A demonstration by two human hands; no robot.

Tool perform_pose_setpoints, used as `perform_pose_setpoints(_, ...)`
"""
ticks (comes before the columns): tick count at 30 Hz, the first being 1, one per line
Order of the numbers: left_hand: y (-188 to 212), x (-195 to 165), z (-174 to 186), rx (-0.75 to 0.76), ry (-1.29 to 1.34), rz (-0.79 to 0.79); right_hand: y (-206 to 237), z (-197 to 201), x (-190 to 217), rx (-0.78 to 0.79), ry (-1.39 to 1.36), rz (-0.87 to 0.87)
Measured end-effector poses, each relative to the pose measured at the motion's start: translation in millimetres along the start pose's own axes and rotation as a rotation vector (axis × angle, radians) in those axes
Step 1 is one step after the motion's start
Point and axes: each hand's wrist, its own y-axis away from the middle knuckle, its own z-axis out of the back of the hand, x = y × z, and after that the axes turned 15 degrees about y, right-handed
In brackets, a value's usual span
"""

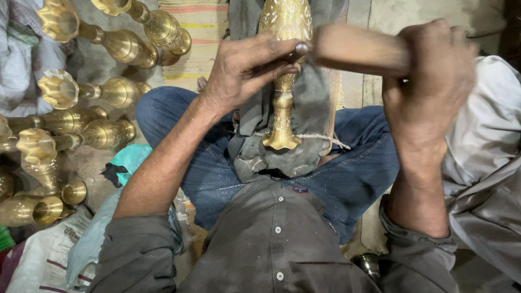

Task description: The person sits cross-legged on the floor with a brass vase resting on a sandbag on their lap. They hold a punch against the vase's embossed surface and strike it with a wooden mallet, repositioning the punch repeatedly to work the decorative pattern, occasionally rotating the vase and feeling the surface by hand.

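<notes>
The left hand (pixel 247 65) has its grip pinched shut on a thin metal punch (pixel 290 53) set against a brass vase (pixel 283 70), which lies on grey cloth (pixel 309 103) across the lap. The right hand (pixel 431 76) is clenched around a wooden mallet (pixel 358 50). More brass vases (pixel 116 46) lie on the floor at left, their open mouths showing nothing inside.

Left hand (pixel 247 68) pinched, right hand (pixel 429 81) fisted.

The left hand (pixel 247 68) pinches a thin metal tool (pixel 296 50) against a brass vase (pixel 283 76) lying on grey cloth (pixel 312 103), while just beside those fingers the right hand (pixel 429 81) grips a wooden mallet (pixel 358 50).
</notes>
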Motion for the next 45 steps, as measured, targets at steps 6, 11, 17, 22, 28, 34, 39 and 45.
perform_pose_setpoints(6,-1,0,1,0.011,0.001,0.041,-6,9,9,-0.027,0.073,0.03)
perform_pose_setpoints(11,1,-2,2,-0.005,0.013,0.007,-10,11,11,-0.032,0.107,0.026)
perform_pose_setpoints(17,0,-9,5,0.008,0.025,0.066,-13,22,18,-0.031,0.154,0.054)
perform_pose_setpoints(22,-1,-12,7,0.023,0.049,0.068,-17,31,23,-0.036,0.151,0.066)
perform_pose_setpoints(28,5,-8,6,0.017,0.071,0.068,-14,26,20,0.017,-0.308,-0.135)
perform_pose_setpoints(34,8,-2,4,0.021,0.109,0.024,-14,20,18,0.037,-0.203,-0.105)
perform_pose_setpoints(39,8,-4,4,0.001,0.118,0.039,-10,20,13,-0.028,0.216,0.123)
perform_pose_setpoints(45,6,-9,-2,-0.092,0.124,0.144,6,8,-1,-0.017,0.0,0.0)
